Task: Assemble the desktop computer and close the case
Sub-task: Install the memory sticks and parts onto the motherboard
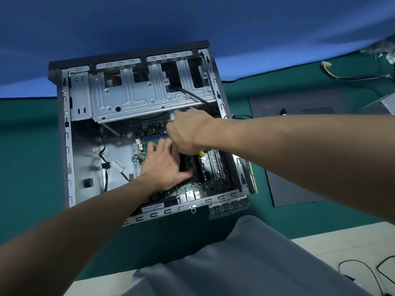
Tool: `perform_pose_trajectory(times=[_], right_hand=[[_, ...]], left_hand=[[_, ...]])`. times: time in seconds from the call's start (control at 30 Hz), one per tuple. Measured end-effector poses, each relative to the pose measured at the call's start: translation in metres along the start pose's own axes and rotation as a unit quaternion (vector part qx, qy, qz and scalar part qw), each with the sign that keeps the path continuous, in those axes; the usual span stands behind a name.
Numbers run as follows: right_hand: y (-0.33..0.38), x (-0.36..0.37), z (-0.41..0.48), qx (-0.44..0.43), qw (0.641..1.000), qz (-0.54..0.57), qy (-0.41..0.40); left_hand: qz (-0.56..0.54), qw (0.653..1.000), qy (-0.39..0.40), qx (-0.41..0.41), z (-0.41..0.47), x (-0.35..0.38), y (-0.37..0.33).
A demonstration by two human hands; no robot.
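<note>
Case (68, 146): lying flat on the green mat (27, 167), open side facing up, just past a grey lap (245, 253) at the bottom of the view. Also spotting a thin black wire (363, 268) curling on the pale floor to the right of that lap.

Reaching in with both bare arms. Resting the left hand (163, 165) on the board (213, 184) in the near half of the case, fingers straight and a little spread, tips lying over the blue and green RAM slots (149, 139), thumb touching a black block (186, 165) beside it. Holding the right hand (188, 133) just past the left and partly over it, fingers curled, pinching a pale bit (175, 113) right at the edge of the drive cage (132, 97). Way too blurry for telling what that bit actually is.

Further back, seeing a black cable (192, 95) running across the cage toward the right hand. Off to the right, spotting a dark panel (295, 189) lying flat on the mat just beside the case. Far right, noticing loose yellow and white wires (352, 77) near the mat's back edge, and a blue backdrop (192, 22) hanging behind everything.
</note>
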State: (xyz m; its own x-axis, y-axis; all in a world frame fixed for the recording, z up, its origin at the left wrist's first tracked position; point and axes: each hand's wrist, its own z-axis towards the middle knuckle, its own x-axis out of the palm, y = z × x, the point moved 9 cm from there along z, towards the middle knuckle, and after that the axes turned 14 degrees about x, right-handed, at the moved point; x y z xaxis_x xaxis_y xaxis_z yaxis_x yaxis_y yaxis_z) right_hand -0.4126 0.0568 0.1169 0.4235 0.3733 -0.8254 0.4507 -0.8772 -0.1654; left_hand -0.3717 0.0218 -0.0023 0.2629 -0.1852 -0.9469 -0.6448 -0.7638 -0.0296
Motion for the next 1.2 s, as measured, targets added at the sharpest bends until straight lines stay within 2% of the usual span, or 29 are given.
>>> perform_pose_trajectory(times=[0.03, 0.1, 0.2, 0.23, 0.3, 0.37, 0.43, 0.47, 0.53, 0.6, 0.67, 0.73, 0.77, 0.83, 0.87, 0.93, 0.97, 1.03, 1.1, 1.13, 1.2], right_hand=[[-0.01, 0.003, 0.005, 0.055, 0.995, 0.068, 0.041], [-0.018, 0.005, 0.009, 0.089, 0.985, 0.115, 0.089], [-0.004, 0.012, 0.002, 0.028, 0.989, -0.005, 0.142], [0.002, 0.012, -0.001, -0.004, 0.99, -0.07, 0.126], [0.016, 0.002, -0.009, -0.077, 0.979, -0.187, 0.027], [0.028, -0.013, -0.018, -0.158, 0.957, -0.229, -0.079], [0.029, -0.013, -0.022, -0.188, 0.949, -0.229, -0.107], [0.024, -0.012, -0.017, -0.156, 0.965, -0.191, -0.09], [0.001, -0.009, -0.005, -0.018, 1.0, -0.017, -0.008], [-0.012, 0.0, 0.002, 0.08, 0.991, 0.08, 0.065], [-0.01, 0.003, 0.004, 0.075, 0.99, 0.066, 0.1], [0.001, 0.005, -0.004, 0.027, 0.99, -0.039, 0.132], [0.006, 0.005, -0.006, -0.007, 0.988, -0.104, 0.117], [0.018, -0.003, -0.011, -0.078, 0.974, -0.211, 0.009], [0.025, -0.009, -0.017, -0.116, 0.964, -0.232, -0.052], [0.035, -0.011, -0.025, -0.163, 0.957, -0.213, -0.108], [0.035, -0.009, -0.024, -0.15, 0.965, -0.187, -0.107], [0.019, -0.009, -0.014, -0.037, 0.996, -0.051, -0.055], [-0.002, -0.004, -0.002, 0.088, 0.991, 0.097, 0.022], [-0.006, -0.005, 0.003, 0.107, 0.986, 0.123, 0.046], [-0.006, -0.004, 0.007, 0.076, 0.991, 0.065, 0.087]], left_hand=[[0.002, 1.0, 0.002, 0.0, 0.0, 0.0, 0.0], [0.007, 1.0, -0.002, -0.001, -0.001, -0.001, 0.0], [-0.012, 1.0, -0.016, -0.004, -0.002, -0.002, 0.001], [-0.023, 0.999, -0.023, -0.004, -0.002, -0.002, 0.001], [-0.036, 0.998, -0.05, 0.0, -0.003, -0.006, 0.0], [-0.035, 0.997, -0.074, 0.007, -0.005, -0.01, -0.002], [-0.027, 0.998, -0.055, 0.013, -0.004, -0.007, -0.003], [-0.013, 0.999, -0.034, 0.014, -0.003, -0.004, -0.003], [0.009, 1.0, -0.013, 0.009, -0.002, -0.002, -0.001], [0.007, 1.0, -0.024, -0.002, -0.002, -0.004, 0.0], [-0.002, 1.0, -0.022, -0.007, -0.002, -0.002, 0.001], [-0.014, 1.0, -0.02, -0.01, -0.002, 0.0, 0.003], [-0.026, 0.999, -0.025, -0.009, -0.002, 0.001, 0.003], [-0.045, 0.998, -0.052, -0.003, -0.002, -0.002, 0.002], [-0.051, 0.997, -0.062, -0.002, -0.003, -0.003, 0.002], [-0.059, 0.995, -0.074, 0.001, -0.003, -0.005, 0.001], [-0.06, 0.995, -0.08, 0.003, -0.002, -0.006, 0.0], [-0.058, 0.996, -0.074, 0.002, -0.002, -0.005, 0.001], [-0.051, 0.997, -0.056, -0.004, -0.002, -0.003, 0.002], [-0.039, 0.998, -0.05, -0.004, -0.002, -0.003, 0.002], [-0.013, 0.999, -0.04, -0.002, -0.002, -0.004, 0.001]])
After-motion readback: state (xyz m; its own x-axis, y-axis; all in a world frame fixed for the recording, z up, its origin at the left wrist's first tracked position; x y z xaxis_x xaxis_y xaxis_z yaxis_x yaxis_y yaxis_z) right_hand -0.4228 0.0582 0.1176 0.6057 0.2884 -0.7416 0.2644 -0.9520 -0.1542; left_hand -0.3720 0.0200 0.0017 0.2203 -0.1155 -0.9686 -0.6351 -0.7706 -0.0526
